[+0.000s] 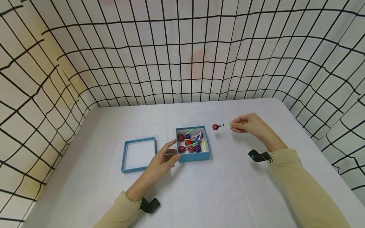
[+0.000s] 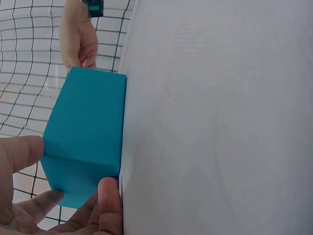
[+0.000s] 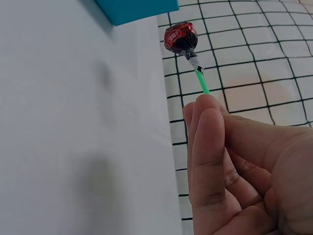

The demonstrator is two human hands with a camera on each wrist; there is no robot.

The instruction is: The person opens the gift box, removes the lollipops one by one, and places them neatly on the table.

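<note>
Here the right hand pinches a red lollipop by its green stick, up off the table, sweet end beyond the fingertips! Left hand, fingers spread, touches the blue box at its right, more lollipops inside; a lid lies just left.

No readable text. Lollipop, just past 12 o'clock in right wrist view: small pale mark on its red wrapper, characters too small and blurred to make out.
</note>
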